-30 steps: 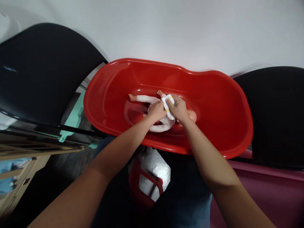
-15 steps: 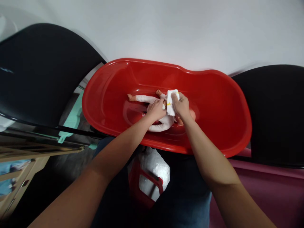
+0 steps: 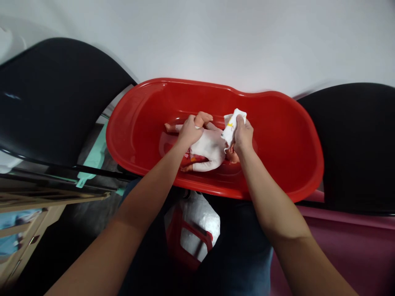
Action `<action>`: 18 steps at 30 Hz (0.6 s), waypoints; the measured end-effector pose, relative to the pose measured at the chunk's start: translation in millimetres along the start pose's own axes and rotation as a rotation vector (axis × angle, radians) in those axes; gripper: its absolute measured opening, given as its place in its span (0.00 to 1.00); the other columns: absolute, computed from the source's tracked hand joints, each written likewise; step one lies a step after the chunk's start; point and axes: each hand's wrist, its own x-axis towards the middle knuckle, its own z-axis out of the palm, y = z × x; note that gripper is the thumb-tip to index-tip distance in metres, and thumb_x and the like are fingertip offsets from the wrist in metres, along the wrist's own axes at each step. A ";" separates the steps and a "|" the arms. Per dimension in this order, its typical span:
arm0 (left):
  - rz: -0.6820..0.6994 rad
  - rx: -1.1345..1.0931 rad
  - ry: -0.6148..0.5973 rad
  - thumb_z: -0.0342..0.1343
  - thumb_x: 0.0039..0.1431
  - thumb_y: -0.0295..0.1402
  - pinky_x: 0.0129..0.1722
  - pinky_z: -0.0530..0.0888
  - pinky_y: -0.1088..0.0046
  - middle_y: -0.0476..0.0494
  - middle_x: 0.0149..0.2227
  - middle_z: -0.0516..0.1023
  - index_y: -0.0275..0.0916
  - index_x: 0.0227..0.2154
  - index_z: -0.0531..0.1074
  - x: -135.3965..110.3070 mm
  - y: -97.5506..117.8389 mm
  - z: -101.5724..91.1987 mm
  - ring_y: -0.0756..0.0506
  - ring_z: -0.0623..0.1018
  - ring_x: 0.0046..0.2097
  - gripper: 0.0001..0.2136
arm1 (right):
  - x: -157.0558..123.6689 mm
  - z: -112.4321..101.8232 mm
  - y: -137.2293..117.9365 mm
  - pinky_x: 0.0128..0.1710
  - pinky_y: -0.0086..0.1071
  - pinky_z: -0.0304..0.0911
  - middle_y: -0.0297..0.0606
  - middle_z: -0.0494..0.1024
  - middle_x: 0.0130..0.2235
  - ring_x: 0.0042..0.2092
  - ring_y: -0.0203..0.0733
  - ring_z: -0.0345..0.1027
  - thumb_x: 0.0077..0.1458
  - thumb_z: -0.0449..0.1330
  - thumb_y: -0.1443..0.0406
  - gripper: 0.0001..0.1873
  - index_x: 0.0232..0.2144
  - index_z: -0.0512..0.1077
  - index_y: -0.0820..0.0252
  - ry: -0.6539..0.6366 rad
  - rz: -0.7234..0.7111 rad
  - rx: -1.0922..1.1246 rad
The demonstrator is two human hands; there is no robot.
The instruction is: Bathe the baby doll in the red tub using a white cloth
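A baby doll (image 3: pixel 205 144) in a white long-sleeved garment lies in a red baby bathtub (image 3: pixel 286 135), its head to the right. My left hand (image 3: pixel 188 132) is closed at the doll's lower body, around a bare, bent limb (image 3: pixel 203 118) that looks like a leg. Over the doll's head, my right hand (image 3: pixel 244 135) pinches a folded white cloth (image 3: pixel 232 125) with yellow print between thumb and fingers. The cloth and hand hide most of the head. One doll's foot (image 3: pixel 168 127) points left, and a small hand (image 3: pixel 187 168) rests near the tub's front side.
Black chairs stand on the left (image 3: pixel 61 102) and right (image 3: pixel 358 148) of the tub, close to a white wall (image 3: pixel 197 41). A mint-green object (image 3: pixel 94 158) and a wooden frame (image 3: pixel 37 230) are at lower left. Below the tub is a red stool (image 3: pixel 194 234).
My left hand has shifted left from the doll's middle to its bare limb, now bent up. My right hand has lifted the cloth slightly up and to the right, uncovering the doll's chest.
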 end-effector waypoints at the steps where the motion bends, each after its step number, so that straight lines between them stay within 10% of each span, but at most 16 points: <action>1: -0.014 -0.004 0.029 0.62 0.64 0.29 0.62 0.73 0.60 0.38 0.58 0.81 0.44 0.53 0.70 2.9 -3.2 -5.2 0.37 0.79 0.62 0.16 | -0.9 0.1 -1.2 0.36 0.39 0.75 0.44 0.82 0.37 0.38 0.46 0.78 0.67 0.54 0.38 0.31 0.45 0.77 0.57 -0.001 0.010 0.021; 11: -0.301 -0.355 0.218 0.61 0.56 0.21 0.55 0.79 0.61 0.35 0.61 0.78 0.44 0.61 0.60 34.6 -59.1 -44.0 0.39 0.81 0.58 0.31 | -14.0 1.2 -18.8 0.34 0.34 0.75 0.41 0.82 0.38 0.40 0.43 0.79 0.67 0.59 0.43 0.24 0.44 0.76 0.56 0.020 0.099 0.196; 18: -0.623 -0.210 -0.146 0.61 0.57 0.21 0.39 0.83 0.62 0.43 0.44 0.81 0.44 0.52 0.71 36.8 -85.2 -59.0 0.42 0.84 0.40 0.21 | -23.6 2.4 -22.6 0.38 0.39 0.79 0.38 0.79 0.38 0.45 0.49 0.83 0.65 0.62 0.44 0.21 0.45 0.73 0.53 -0.053 0.099 0.329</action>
